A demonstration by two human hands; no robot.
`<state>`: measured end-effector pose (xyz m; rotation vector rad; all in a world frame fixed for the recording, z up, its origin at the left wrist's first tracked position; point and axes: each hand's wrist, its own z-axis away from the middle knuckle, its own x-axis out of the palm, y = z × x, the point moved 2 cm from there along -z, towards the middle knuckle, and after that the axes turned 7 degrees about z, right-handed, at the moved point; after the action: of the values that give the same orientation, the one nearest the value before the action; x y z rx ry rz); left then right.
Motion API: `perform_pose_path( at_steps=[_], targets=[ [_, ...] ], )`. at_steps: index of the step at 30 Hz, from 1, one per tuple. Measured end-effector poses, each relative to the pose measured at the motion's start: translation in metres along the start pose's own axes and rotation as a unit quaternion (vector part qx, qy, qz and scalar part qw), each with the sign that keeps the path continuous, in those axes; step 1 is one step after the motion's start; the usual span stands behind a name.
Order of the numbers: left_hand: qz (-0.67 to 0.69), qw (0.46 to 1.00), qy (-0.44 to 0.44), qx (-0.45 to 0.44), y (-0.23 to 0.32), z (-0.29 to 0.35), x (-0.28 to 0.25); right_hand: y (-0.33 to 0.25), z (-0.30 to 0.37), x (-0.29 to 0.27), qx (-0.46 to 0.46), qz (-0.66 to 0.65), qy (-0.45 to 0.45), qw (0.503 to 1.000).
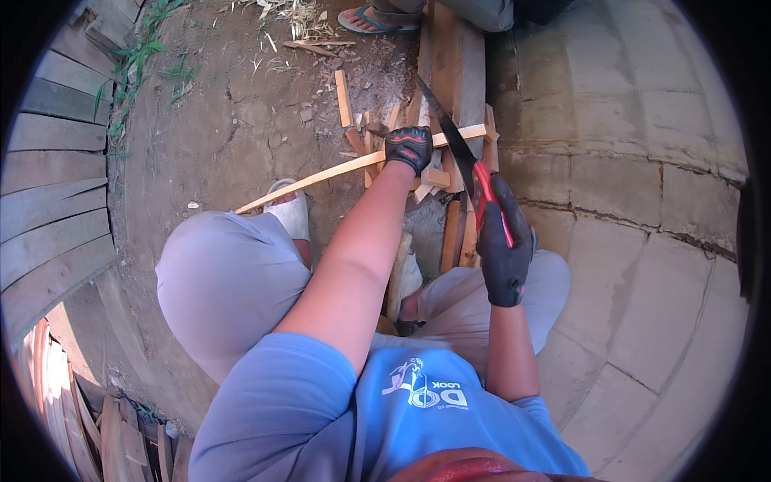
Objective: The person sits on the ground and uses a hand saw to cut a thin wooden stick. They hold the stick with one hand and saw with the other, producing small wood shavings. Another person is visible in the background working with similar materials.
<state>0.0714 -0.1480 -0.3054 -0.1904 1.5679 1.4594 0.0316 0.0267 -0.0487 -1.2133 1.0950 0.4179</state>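
My left hand, in a black glove with red marks, is closed round a long thin wooden strip. The strip slants from beside my left foot up across a thick wooden beam. In my gloved right hand is a handsaw with a red and black handle. Its dark blade points up and away to the left and crosses the strip just right of my left hand. Whether the teeth touch the wood I cannot tell.
Short wood offcuts lie about the beam on the dirt ground. Another person's sandalled foot is at the top. A block wall runs along the right, and wooden planks line the left.
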Motion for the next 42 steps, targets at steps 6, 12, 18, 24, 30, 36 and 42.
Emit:
perform_pose_path(
  at_steps=[6, 12, 18, 24, 30, 36, 42],
  targets=[
    [0.009, 0.988, 0.155, -0.019, 0.011, 0.027, 0.015, 0.025, -0.081, 0.076, -0.044, -0.023, 0.008, 0.999],
    [0.032, 0.990, 0.127, -0.043, 0.022, 0.031, 0.019, 0.057, -0.107, 0.106, -0.016, -0.020, 0.025, 0.999],
    [0.043, 0.994, 0.086, -0.058, 0.023, 0.027, 0.015, 0.056, -0.100, 0.112, -0.025, -0.010, 0.025, 0.999],
    [0.044, 0.993, 0.086, -0.060, 0.020, 0.024, 0.014, 0.048, -0.091, 0.107, -0.024, 0.016, 0.005, 1.000],
    [0.066, 0.992, -0.084, -0.062, 0.011, 0.000, -0.014, 0.045, -0.098, 0.108, -0.052, 0.021, 0.021, 0.998],
    [0.089, 0.987, -0.109, -0.079, 0.005, -0.002, -0.019, 0.036, -0.072, 0.089, -0.020, 0.085, -0.027, 0.996],
    [0.074, 0.986, -0.120, -0.088, 0.000, -0.009, -0.019, 0.025, 0.025, 0.001, -0.007, 0.114, -0.074, 0.991]
  ],
)
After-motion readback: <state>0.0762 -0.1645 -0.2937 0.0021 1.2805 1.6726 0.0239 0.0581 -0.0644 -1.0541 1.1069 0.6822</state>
